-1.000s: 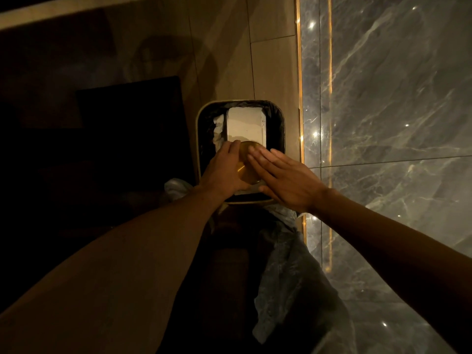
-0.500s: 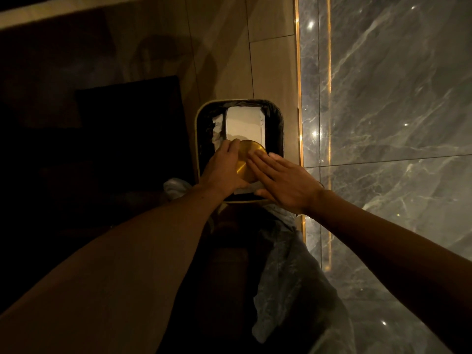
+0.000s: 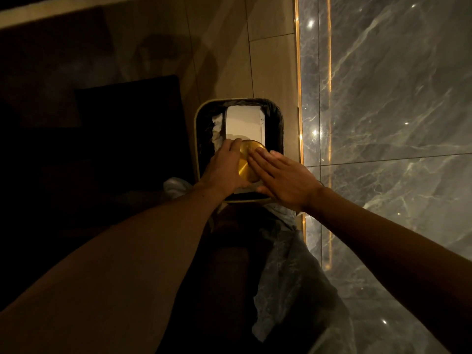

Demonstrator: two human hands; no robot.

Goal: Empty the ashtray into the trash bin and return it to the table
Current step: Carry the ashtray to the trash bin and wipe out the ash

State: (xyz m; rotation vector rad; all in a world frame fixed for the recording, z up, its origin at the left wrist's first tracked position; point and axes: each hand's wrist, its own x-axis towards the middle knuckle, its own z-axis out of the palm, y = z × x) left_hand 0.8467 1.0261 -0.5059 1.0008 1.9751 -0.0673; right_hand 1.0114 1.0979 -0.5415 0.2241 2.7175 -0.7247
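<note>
there, ashtray (image 3: 247, 160) over trash bin (image 3: 196, 139)

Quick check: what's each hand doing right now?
Left hand: closed on the gold ashtray, held over the bin.
Right hand: open, fingers flat against the ashtray, not gripping.

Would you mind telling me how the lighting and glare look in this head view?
Head view: dim and warm; left side nearly black; bright specks glint off the marble wall; the gold ashtray shines between both hands over the trash bin.
</note>
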